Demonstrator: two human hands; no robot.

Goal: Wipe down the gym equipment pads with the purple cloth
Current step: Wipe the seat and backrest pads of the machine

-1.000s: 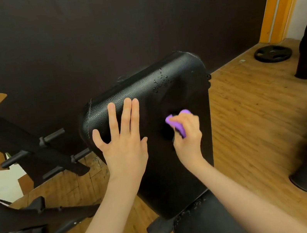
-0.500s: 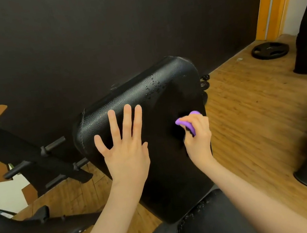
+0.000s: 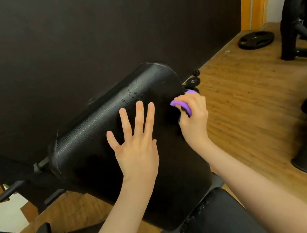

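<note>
Head view: 2 bare hands on tilted black back pad (image 3: 96, 146) of gym bench. Left hand (image 3: 136, 149) flat, fingers spread, bracing pad. Right hand (image 3: 194, 117) curled around bunched purple cloth (image 3: 182, 104), pressing it near pad's right edge. Water droplets (image 3: 130, 96) near pad's top. Seat pad (image 3: 217, 221) below. Weight plate (image 3: 255, 39) on wooden floor. Cloth likely soft, light, easy to bunch; pad probably firm, slick when wet.

Even, moderately bright indoor light, apparently from above. Soft sheen on pad (image 3: 111, 135) top, droplets glinting near its upper edge. Faint shadows under hands on pad. Dark wall (image 3: 74, 38) swallowing detail. Wide-angle bending at edges. Slight softness overall, mild motion blur on cloth (image 3: 182, 105).
</note>
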